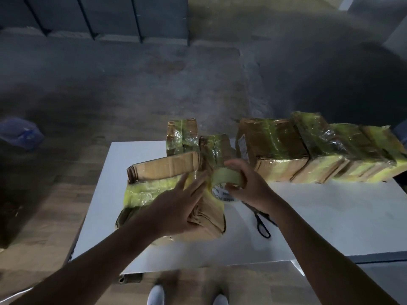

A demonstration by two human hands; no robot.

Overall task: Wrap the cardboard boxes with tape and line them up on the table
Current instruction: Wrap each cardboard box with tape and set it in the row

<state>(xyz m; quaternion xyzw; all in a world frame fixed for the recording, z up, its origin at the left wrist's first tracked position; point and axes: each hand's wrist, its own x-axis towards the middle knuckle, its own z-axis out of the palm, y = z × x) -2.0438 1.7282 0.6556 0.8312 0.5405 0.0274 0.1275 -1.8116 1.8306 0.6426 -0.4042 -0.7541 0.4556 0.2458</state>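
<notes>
Pressing the left hand [176,209], fingers straight, flat on the cardboard box [160,167] while the right hand [250,187], curled round the tape roll [224,178], pulls taut should prevent wrinkles

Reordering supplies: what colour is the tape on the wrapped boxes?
Translucent yellow-green tape on the brown wrapped boxes; clearest in the head view.

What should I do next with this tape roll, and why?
Probably draw the tape roll in the right hand round the box while the left hand holds it down; just one tape band crosses the box, and its far flap looks bare.
</notes>
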